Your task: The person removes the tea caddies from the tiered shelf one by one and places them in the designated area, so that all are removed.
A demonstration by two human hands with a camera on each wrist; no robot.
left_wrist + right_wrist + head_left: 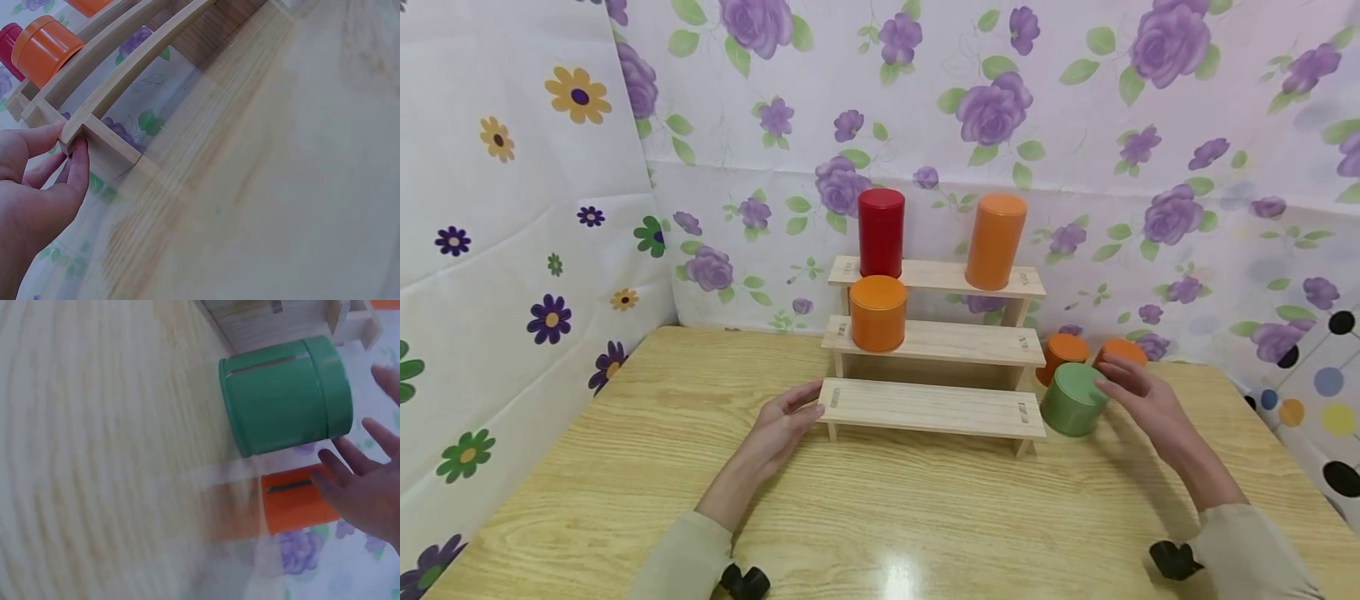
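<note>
A three-tier wooden stand point(925, 407) is on the table. My left hand point(781, 429) pinches the left end of its lowest tier, thumb above and fingers beneath in the left wrist view. At the stand's right stands a short green tin point(1075, 400). Beside it my right hand point(1146, 408) has its fingers spread; in the right wrist view they reach around the green tin point(281, 400) without a visible grip, and whether a fingertip touches it I cannot tell. Behind are two orange tins, one point(1063, 352) left of the other point(1122, 350), which the hand partly covers.
On the top tier stand a tall red tin point(881, 233) at left and a tall orange tin point(996, 242) at right. A short orange tin point(878, 315) sits on the middle tier's left end. Behind the wooden table point(880, 517) hangs a flowered cloth point(737, 167).
</note>
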